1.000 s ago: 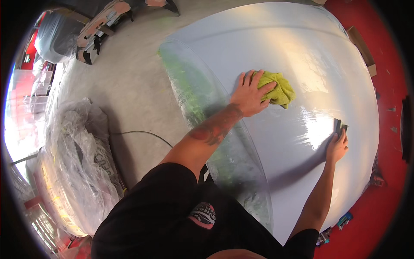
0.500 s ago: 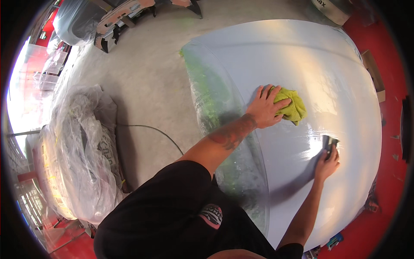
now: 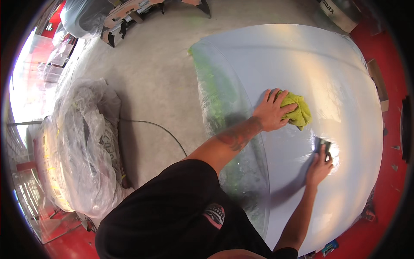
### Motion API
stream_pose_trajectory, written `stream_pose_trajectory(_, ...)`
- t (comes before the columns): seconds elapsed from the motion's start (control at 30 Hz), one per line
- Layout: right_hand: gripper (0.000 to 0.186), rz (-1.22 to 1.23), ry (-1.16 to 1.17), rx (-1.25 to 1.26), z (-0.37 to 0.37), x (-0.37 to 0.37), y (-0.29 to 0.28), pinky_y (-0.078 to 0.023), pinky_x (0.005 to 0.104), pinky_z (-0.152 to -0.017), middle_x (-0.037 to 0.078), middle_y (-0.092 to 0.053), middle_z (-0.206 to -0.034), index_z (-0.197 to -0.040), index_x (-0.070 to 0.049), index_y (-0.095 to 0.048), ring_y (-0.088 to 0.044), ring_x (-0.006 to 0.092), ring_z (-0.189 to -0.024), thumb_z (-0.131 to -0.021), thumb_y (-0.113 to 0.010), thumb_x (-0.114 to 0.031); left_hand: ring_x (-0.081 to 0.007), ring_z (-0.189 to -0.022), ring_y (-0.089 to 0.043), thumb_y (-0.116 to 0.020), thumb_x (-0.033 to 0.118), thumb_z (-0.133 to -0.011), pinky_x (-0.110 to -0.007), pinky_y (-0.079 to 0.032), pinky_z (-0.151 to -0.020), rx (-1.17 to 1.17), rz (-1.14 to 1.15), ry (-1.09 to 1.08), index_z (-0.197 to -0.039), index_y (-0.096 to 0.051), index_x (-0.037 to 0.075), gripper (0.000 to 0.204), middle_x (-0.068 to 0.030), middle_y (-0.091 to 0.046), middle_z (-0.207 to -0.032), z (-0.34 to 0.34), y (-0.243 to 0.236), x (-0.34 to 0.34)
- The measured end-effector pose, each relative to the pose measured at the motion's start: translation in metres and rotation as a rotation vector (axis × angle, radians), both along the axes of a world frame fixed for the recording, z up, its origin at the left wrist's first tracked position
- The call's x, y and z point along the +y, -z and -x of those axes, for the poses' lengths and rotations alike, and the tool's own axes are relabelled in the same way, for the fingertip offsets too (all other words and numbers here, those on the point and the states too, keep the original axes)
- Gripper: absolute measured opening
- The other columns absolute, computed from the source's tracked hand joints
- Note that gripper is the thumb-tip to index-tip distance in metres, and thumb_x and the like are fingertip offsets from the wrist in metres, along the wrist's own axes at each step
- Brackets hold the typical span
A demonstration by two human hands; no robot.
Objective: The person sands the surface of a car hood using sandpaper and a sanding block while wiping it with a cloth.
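A large, pale grey, glossy curved body panel (image 3: 284, 56) fills the right half of the view. My left hand (image 3: 272, 113) lies on it, fingers spread and pressed over the edge of a crumpled yellow-green cloth (image 3: 300, 113), which pokes out to the right. Lower and to the right, my right hand (image 3: 319, 169) grips a small dark sanding block (image 3: 322, 144) flat against the panel's shiny, wet-looking surface. The block's underside is hidden. Clear plastic film with green smears (image 3: 222, 95) covers the panel's left side, close to my body.
A plastic-wrapped bulky object (image 3: 92, 151) stands at the left, with a dark hose (image 3: 161, 127) running from it over the concrete floor (image 3: 155, 73). At the upper left is a bumper-like part (image 3: 129, 15). A drum (image 3: 338, 15) and a cardboard box (image 3: 378, 84) sit beyond the panel.
My right hand has slid the sanding block leftward across the panel. My left hand stays on the cloth in the same spot. The whole view has shifted slightly.
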State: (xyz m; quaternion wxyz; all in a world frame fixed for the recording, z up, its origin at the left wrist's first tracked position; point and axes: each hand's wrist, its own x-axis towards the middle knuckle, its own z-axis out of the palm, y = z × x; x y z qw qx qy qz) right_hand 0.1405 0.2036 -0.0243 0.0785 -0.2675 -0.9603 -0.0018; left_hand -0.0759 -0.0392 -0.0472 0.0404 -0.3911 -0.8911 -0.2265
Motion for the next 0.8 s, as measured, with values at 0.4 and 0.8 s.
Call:
stream_pose_trajectory(0.4, 0.049, 0.054, -0.269, 0.100, -0.017, -0.095, 0.013, -0.042, 0.0539, -0.095, 0.018, -0.052, -0.139, -0.143, -0.034, -0.055, -0.052, 0.0390, -0.114, -0.095, -0.064, -0.029, -0.0424, -0.142, -0.029, -0.063, 0.046, -0.090, -0.061, -0.021, -0.117, -0.074, -0.004, 0.013, -0.147, -0.049, 0.032, 0.061, -0.0192, -0.031, -0.156, 0.001, 0.000, 0.000)
stream_pose_trajectory(0.8, 0.050, 0.103, -0.180, -0.056, -0.026, -0.147, 0.018, -0.036, 0.0551, -0.101, 0.016, -0.047, -0.146, -0.144, -0.030, -0.055, -0.047, 0.0389, -0.124, -0.095, -0.064, -0.028, -0.0433, -0.142, -0.029, -0.063, 0.047, -0.090, -0.063, -0.020, -0.117, -0.076, -0.022, 0.024, -0.147, -0.049, 0.032, 0.060, -0.0202, -0.030, -0.157, 0.001, 0.004, 0.000)
